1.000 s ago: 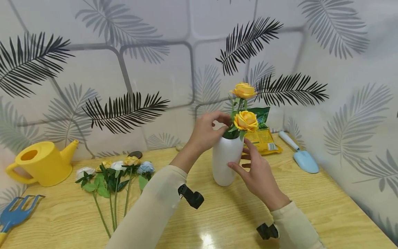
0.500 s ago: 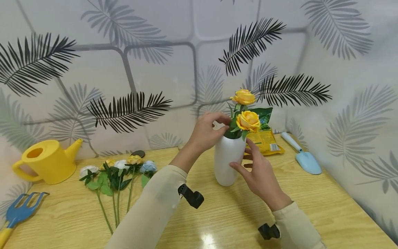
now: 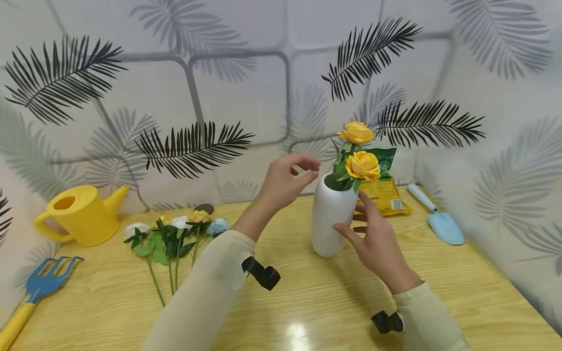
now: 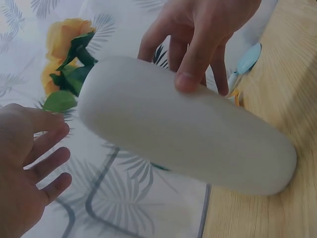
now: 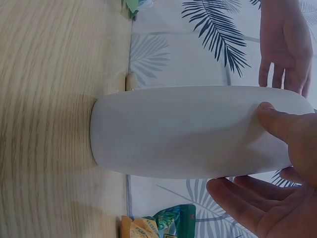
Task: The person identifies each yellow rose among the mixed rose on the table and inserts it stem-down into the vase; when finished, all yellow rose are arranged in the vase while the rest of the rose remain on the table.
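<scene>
A white vase [image 3: 332, 219] stands upright on the wooden table [image 3: 281, 302], holding two yellow roses: an upper rose [image 3: 356, 132] and a lower rose [image 3: 363, 165] that leans right over the rim. My right hand [image 3: 375, 243] holds the vase's right side, thumb in front and fingers behind; the right wrist view shows the thumb and fingers on the vase wall [image 5: 183, 131]. Just left of the vase's mouth hovers my left hand [image 3: 285, 183], fingers loosely bent, nothing in them. In the left wrist view a gap separates the left hand [image 4: 29, 158] from the vase [image 4: 183, 129].
Several artificial flowers [image 3: 175, 239] in white, yellow and blue lie left of my left arm. Farther left are a yellow watering can [image 3: 85, 217] and a blue hand fork [image 3: 48, 280]. Behind the vase sits a yellow-green packet [image 3: 386, 195], with a light-blue trowel [image 3: 444, 226] to its right.
My left hand has let go of the rose stem or leaves at the vase's mouth and drawn slightly left. The right hand stays on the vase. The view has shifted slightly left.
</scene>
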